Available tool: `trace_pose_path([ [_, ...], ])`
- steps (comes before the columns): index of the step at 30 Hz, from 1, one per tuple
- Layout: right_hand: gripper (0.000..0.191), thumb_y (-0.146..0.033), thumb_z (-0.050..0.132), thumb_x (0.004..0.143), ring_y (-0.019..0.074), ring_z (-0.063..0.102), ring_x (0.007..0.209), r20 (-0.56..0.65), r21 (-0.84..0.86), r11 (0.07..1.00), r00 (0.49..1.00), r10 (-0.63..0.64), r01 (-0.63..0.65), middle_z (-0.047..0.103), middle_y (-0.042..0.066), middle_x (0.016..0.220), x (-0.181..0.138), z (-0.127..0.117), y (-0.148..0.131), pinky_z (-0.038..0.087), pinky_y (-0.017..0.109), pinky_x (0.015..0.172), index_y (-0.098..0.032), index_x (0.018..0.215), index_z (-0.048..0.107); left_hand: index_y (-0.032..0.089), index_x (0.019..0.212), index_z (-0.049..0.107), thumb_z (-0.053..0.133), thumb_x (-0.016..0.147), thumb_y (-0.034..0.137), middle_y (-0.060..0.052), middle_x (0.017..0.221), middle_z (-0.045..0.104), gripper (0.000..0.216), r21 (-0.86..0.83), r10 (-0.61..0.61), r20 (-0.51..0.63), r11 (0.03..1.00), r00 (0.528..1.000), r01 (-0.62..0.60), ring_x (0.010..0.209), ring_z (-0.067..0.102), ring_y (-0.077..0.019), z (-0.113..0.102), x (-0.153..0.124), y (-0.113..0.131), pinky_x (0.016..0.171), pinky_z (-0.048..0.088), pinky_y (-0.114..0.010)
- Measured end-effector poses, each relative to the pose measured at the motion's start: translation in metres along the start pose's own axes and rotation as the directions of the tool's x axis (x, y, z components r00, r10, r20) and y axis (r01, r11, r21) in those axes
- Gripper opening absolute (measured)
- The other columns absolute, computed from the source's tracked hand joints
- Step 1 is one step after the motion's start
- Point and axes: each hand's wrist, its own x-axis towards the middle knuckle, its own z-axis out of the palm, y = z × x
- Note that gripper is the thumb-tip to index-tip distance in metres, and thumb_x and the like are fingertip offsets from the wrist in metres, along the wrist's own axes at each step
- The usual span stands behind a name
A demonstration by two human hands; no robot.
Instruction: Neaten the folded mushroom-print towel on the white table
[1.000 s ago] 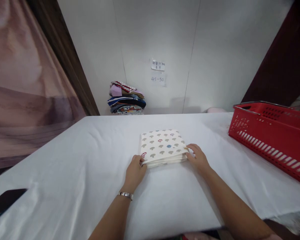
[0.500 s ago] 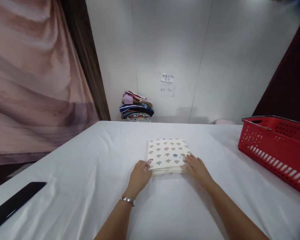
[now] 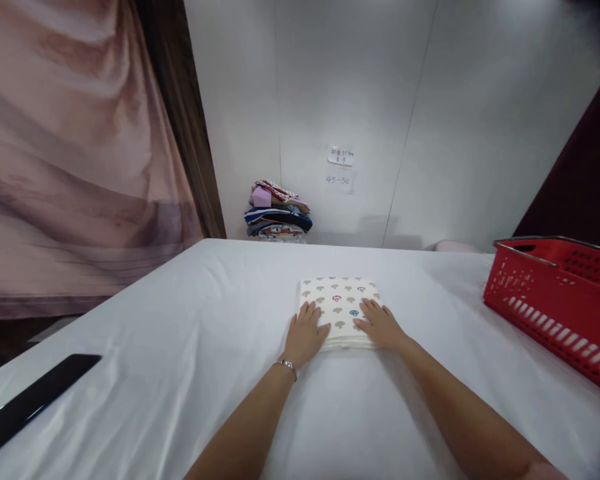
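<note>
A folded cream cloth (image 3: 341, 293) with a mushroom print lies as a flat, layered square in the middle of the table. On its near left corner rests my left hand (image 3: 306, 333), open, palm down with the fingers spread; a silver bracelet circles that wrist. My right hand (image 3: 380, 325) lies likewise open and flat over the cloth's near right part. Between the two hands, the stacked fold layers show along the near edge. Neither hand grips the cloth.
A white-covered table (image 3: 220, 307) spreads under everything. At the right stands a red plastic basket (image 3: 545, 313). A black flat object (image 3: 40, 397) lies at the left. Behind the far edge is a pile of folded fabrics (image 3: 279, 213), by a wall with paper notes (image 3: 340, 167).
My left hand has moved from the cloth's near left corner onto its top and flattened. The right hand has slid inward from the right edge onto the cloth. The view has shifted slightly.
</note>
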Motion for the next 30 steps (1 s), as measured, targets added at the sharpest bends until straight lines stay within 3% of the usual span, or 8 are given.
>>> trace_pose_path([
  [2, 0.059, -0.053, 0.030, 0.088, 0.0251, 0.013, 0.138, 0.010, 0.004, 1.000, 1.000, -0.010, 0.010, 0.021, 0.007, 0.150, -0.001, -0.001, 0.001, 0.013, 0.046, 0.109, -0.020, 0.137, 0.035, 0.023, 0.133, 0.039, 0.036, 0.088, 0.048, -0.006, 0.149, 0.024, 0.052, -0.023, -0.011, 0.010, 1.000, 1.000, 0.011, 0.138, 0.013, -0.0233, 0.002, -0.002, -0.004, 0.109, 0.018, -0.046],
  [5, 0.049, -0.051, 0.030, 0.089, 0.0257, 0.023, 0.135, 0.009, 0.022, 0.999, 0.999, -0.041, 0.041, 0.033, 0.007, 0.145, 0.003, -0.010, -0.002, 0.021, 0.047, 0.105, -0.022, 0.125, 0.047, 0.025, 0.133, 0.039, 0.040, 0.084, 0.051, -0.005, 0.150, 0.021, 0.056, -0.071, -0.068, 0.125, 0.995, 0.990, 0.077, 0.139, 0.010, -0.0247, -0.009, 0.005, -0.001, 0.109, 0.017, -0.048],
  [8, 0.047, -0.048, 0.030, 0.090, 0.0259, 0.024, 0.134, -0.077, 0.018, 0.999, 0.996, -0.050, 0.052, 0.036, 0.010, 0.142, 0.024, -0.021, -0.006, 0.023, 0.046, 0.104, -0.022, 0.124, 0.049, 0.027, 0.131, 0.041, 0.043, 0.080, 0.057, -0.006, 0.149, 0.023, 0.060, -0.090, -0.133, 0.212, 0.984, 0.968, 0.155, 0.138, 0.012, -0.0260, -0.026, 0.024, 0.009, 0.109, 0.014, -0.051],
  [12, 0.060, -0.051, 0.031, 0.089, 0.0269, 0.015, 0.137, -0.173, -0.018, 1.000, 0.985, -0.026, 0.023, 0.023, 0.014, 0.148, 0.065, -0.024, -0.005, 0.016, 0.043, 0.108, -0.014, 0.135, 0.036, 0.023, 0.131, 0.041, 0.035, 0.083, 0.058, -0.006, 0.150, 0.019, 0.059, -0.030, -0.122, 0.105, 0.992, 0.987, 0.126, 0.139, 0.009, -0.0249, -0.034, 0.057, 0.016, 0.110, 0.009, -0.050],
  [16, 0.058, -0.049, 0.032, 0.089, 0.0270, 0.017, 0.136, -0.147, -0.059, 0.997, 0.988, 0.037, -0.046, 0.026, 0.012, 0.147, 0.088, -0.005, 0.008, 0.019, 0.045, 0.106, -0.014, 0.135, 0.036, 0.024, 0.133, 0.037, 0.037, 0.085, 0.050, -0.005, 0.151, 0.016, 0.055, 0.002, -0.202, 0.079, 0.979, 0.976, 0.203, 0.139, 0.009, -0.0223, -0.013, 0.070, -0.001, 0.109, 0.016, -0.047],
  [22, 0.061, -0.052, 0.026, 0.089, 0.0266, 0.016, 0.137, -0.113, -0.050, 0.998, 0.993, 0.042, -0.048, 0.025, 0.012, 0.148, 0.091, 0.018, 0.024, 0.021, 0.045, 0.106, -0.014, 0.136, 0.035, 0.024, 0.133, 0.038, 0.039, 0.085, 0.049, -0.004, 0.151, 0.019, 0.054, -0.077, -0.183, 0.011, 0.980, 0.983, 0.184, 0.139, 0.010, -0.0212, 0.006, 0.067, -0.019, 0.109, 0.019, -0.045],
  [26, 0.060, -0.051, 0.030, 0.088, 0.0267, 0.017, 0.136, -0.116, -0.036, 0.998, 0.992, 0.041, -0.045, 0.027, 0.011, 0.147, 0.093, 0.013, 0.022, 0.021, 0.045, 0.107, -0.014, 0.135, 0.038, 0.025, 0.131, 0.040, 0.038, 0.086, 0.048, -0.003, 0.150, 0.020, 0.051, -0.119, -0.184, -0.010, 0.976, 0.983, 0.182, 0.139, 0.011, -0.0232, 0.005, 0.065, -0.019, 0.109, 0.020, -0.046],
  [30, 0.054, -0.046, 0.034, 0.087, 0.0268, 0.021, 0.136, -0.123, 0.133, 0.990, 0.990, 0.072, -0.056, 0.032, 0.010, 0.145, 0.085, 0.002, 0.027, 0.025, 0.044, 0.106, -0.018, 0.132, 0.044, 0.025, 0.130, 0.041, 0.039, 0.086, 0.047, -0.004, 0.150, 0.020, 0.049, -0.172, -0.235, -0.039, 0.959, 0.971, 0.225, 0.136, 0.020, -0.0270, 0.001, 0.069, -0.025, 0.106, 0.027, -0.043],
])
